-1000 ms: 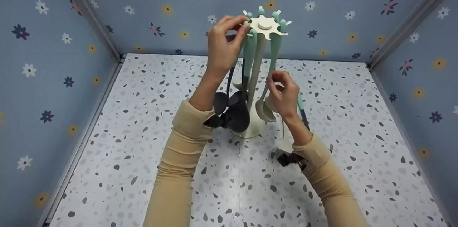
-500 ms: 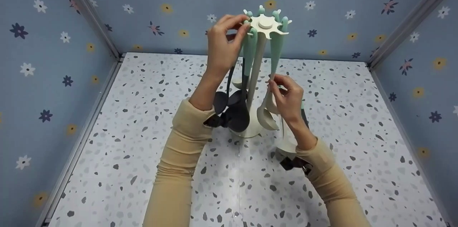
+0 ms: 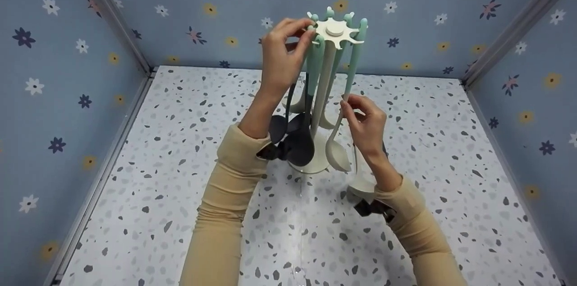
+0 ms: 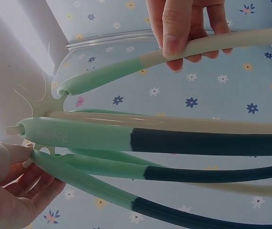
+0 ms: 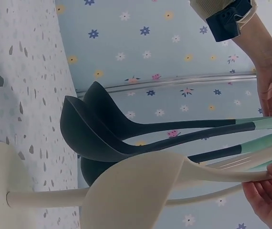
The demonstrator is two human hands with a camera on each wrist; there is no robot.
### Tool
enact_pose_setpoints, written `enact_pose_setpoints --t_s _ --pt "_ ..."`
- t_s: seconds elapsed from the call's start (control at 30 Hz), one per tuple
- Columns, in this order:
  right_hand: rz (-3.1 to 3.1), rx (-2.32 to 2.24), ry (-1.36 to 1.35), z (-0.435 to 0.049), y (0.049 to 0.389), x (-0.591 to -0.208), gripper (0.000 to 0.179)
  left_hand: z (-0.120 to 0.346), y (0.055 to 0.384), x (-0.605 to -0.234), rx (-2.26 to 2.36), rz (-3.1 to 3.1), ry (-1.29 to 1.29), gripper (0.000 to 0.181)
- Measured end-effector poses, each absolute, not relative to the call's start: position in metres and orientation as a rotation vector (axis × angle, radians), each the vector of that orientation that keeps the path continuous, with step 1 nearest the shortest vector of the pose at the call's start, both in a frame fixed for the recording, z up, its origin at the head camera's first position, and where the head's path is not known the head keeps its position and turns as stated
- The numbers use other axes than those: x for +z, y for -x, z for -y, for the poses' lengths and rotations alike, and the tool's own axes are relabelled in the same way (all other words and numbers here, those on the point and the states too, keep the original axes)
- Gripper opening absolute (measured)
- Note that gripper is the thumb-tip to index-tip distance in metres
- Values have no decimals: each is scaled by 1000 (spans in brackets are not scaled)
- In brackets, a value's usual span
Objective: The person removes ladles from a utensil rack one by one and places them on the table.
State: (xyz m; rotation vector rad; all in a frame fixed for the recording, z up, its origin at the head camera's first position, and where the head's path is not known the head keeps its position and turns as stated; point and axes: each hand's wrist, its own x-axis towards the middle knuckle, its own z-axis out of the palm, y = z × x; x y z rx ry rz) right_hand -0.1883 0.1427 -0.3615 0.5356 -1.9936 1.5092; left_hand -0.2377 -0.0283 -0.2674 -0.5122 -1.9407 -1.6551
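Note:
A cream rotating-style utensil rack [image 3: 334, 29] stands upright, with several green-handled utensils hanging from its hooks. My left hand [image 3: 284, 56] pinches the green top end of a black ladle [image 4: 86, 181] at its hook; that ladle's bowl [image 5: 105, 107] is partly hidden behind another black ladle [image 5: 83, 136]. With thumb and fingertips, my right hand [image 3: 367, 123] holds the cream shaft of a ladle [image 3: 338, 155] below its green handle. The top of this cream ladle meets a hook on the rack's right side. In the left wrist view, the right hand's fingers [image 4: 174, 40] lie along that shaft.
Another cream utensil [image 3: 360, 184] lies on the speckled tabletop [image 3: 288, 241], partly behind my right wrist. A dark shaft shows beside that wrist. Blue flowered panels [image 3: 405, 20] enclose the back and sides. The rack's round base [image 3: 313, 166] rests on the table.
My right hand has shifted slightly right and down; the cream ladle has swung outward and turned, and another cream utensil shows behind it. My left hand stays at the hook.

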Motion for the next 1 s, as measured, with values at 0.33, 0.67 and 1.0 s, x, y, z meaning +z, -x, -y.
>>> enact_pose_setpoints --t_s 0.33,0.67,1.0 --pt "1974 1487 -516 -155 189 -361 9 29 239 -269 -1647 1942 517 19" --pt "2022 1361 -427 -197 194 -370 8 29 238 -268 -1646 1949 516 19" --pt "2158 1188 -288 -257 217 -401 13 28 238 -267 -1665 1948 511 18"
